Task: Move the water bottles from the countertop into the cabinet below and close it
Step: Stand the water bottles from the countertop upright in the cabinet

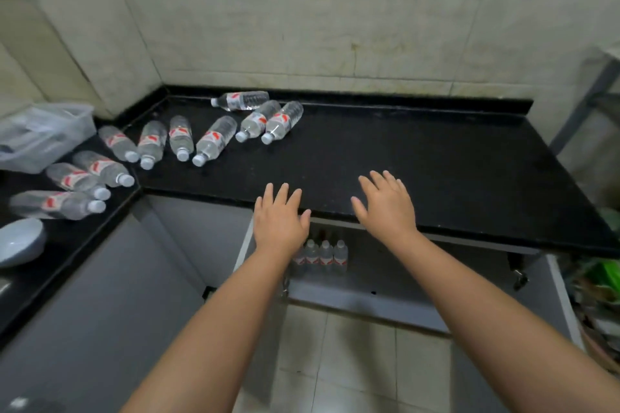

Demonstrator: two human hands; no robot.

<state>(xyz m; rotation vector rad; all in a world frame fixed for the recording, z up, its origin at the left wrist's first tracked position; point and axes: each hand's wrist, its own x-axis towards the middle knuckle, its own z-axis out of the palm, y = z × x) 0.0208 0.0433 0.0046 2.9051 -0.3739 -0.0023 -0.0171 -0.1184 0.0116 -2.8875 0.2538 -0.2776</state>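
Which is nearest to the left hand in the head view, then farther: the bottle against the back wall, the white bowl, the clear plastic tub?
From the left hand:
1. Bottle against the back wall, ahead.
2. White bowl, far left, near edge.
3. Clear plastic tub, far left corner.

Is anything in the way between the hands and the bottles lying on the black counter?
No. Bare countertop lies between the left hand, the right hand and the nearest bottle. Both hands are open and empty, and the cabinet below stands open.
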